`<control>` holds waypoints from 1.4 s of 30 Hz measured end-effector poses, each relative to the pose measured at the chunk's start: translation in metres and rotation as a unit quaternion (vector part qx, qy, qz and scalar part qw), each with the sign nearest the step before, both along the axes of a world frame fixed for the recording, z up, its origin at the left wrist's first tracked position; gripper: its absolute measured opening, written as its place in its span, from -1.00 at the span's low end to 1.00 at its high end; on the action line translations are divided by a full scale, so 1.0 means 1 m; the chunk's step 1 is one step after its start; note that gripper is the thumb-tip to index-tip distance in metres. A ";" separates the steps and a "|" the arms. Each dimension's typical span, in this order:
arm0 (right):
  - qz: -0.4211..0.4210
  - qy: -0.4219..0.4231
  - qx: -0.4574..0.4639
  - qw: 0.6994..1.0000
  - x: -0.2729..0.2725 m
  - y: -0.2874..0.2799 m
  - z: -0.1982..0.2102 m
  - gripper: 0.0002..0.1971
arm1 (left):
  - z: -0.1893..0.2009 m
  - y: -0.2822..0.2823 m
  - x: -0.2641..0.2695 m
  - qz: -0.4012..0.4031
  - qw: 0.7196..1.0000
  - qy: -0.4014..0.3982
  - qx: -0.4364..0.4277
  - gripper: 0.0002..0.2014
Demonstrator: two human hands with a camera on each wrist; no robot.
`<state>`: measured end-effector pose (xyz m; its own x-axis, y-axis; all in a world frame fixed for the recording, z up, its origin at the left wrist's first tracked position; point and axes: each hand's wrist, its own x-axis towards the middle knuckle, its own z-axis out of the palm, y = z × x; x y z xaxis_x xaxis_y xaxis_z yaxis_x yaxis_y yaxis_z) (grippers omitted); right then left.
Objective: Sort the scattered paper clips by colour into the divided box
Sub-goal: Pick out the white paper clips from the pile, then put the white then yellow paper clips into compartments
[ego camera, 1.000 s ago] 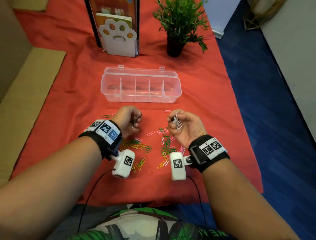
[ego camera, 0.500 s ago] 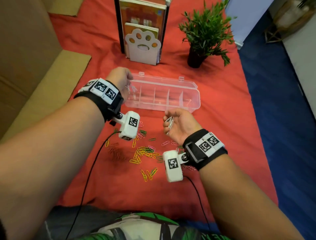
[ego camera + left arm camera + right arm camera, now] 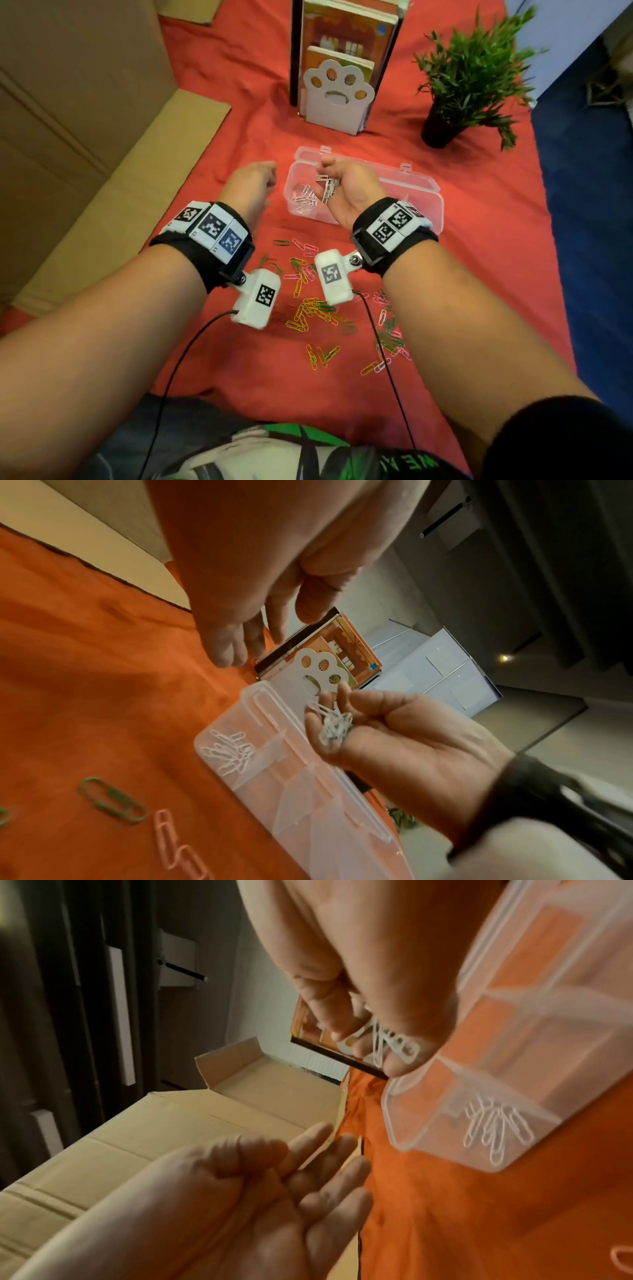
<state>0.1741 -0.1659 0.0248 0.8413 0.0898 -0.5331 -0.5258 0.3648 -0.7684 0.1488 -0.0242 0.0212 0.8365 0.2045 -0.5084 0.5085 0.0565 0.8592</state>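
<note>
The clear divided box (image 3: 428,202) lies open on the red cloth. Several white paper clips (image 3: 304,199) lie in its left end compartment; the compartments that show in the wrist views look empty. My right hand (image 3: 325,171) hovers over that left end and pinches a bunch of white clips (image 3: 327,189), also seen in the right wrist view (image 3: 394,1045). My left hand (image 3: 269,173) hangs just left of the box, fingers relaxed and palm empty (image 3: 274,1191). Green, yellow, pink and white clips (image 3: 315,308) lie scattered on the cloth nearer to me.
A paw-shaped bookend with books (image 3: 337,92) stands behind the box. A potted plant (image 3: 469,78) is at the back right. Cardboard (image 3: 85,154) borders the cloth on the left. Blue floor (image 3: 589,240) lies past the right edge.
Both hands rose from the clip pile to the box. The left hand reached the left compartment first, and white clips now lie there. The right hand followed with its bunch.
</note>
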 end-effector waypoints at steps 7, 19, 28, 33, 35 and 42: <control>0.057 -0.029 -0.057 0.996 0.000 0.017 -0.011 -0.53 | -0.017 0.017 -0.041 -0.044 0.998 0.005 0.054 -0.66; 0.236 -0.082 -0.438 0.863 -0.096 -0.100 -0.018 -0.70 | -0.056 -0.051 -0.099 -0.263 0.954 -0.030 0.141 -0.79; 0.277 0.013 -0.627 0.728 -0.197 -0.174 -0.051 -0.73 | -0.062 -0.119 -0.125 -0.548 0.770 -0.122 0.304 -0.67; 0.242 0.066 -0.676 0.693 -0.215 -0.175 -0.061 -0.68 | -0.067 -0.142 -0.119 -0.575 0.710 -0.179 0.364 -0.71; 0.241 0.085 -0.672 0.695 -0.218 -0.167 -0.063 -0.62 | -0.071 -0.144 -0.117 -0.561 0.706 -0.178 0.395 -0.79; 0.223 0.044 -0.650 0.725 -0.206 -0.152 -0.067 -0.76 | -0.076 -0.137 -0.114 -0.521 0.724 -0.181 0.414 -0.83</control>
<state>-0.0322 -0.3174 -0.0423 0.8406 -0.2840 -0.4613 -0.4363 -0.8596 -0.2659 0.0350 -0.1607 -0.0548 0.8042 -0.5241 -0.2803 -0.3627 -0.8064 0.4672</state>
